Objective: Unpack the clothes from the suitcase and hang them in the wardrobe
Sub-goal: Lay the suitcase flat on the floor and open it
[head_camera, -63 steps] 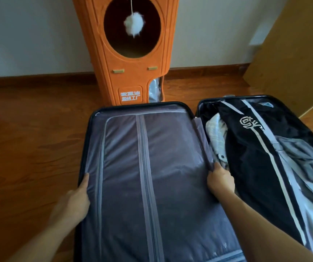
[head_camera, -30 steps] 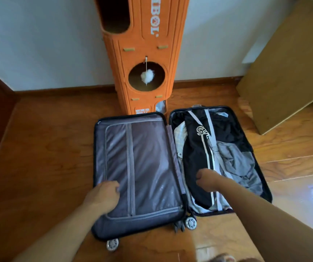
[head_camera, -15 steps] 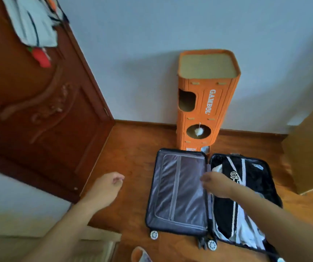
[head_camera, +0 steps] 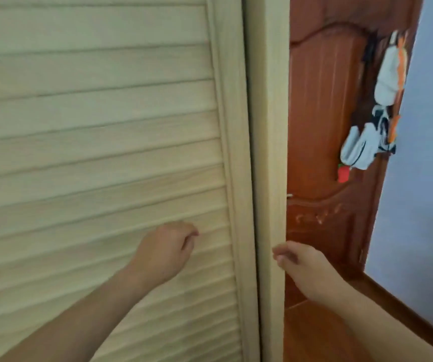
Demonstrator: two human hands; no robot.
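left hand [head_camera: 164,253] fingers loosely curled, grasping nothing, before the slats near the door's right edge | right hand [head_camera: 305,267] fingers loosely curled, empty, just beside the frame post [head_camera: 268,126] | wardrobe door [head_camera: 92,126] pale louvred, closed | beyond: red-brown room door [head_camera: 325,113] with hanging clothes [head_camera: 372,131] near its right edge

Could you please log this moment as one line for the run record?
stage: at wardrobe | louvred door: closed | left hand: loosely curled, empty | right hand: near frame post, empty | clothes: none in view
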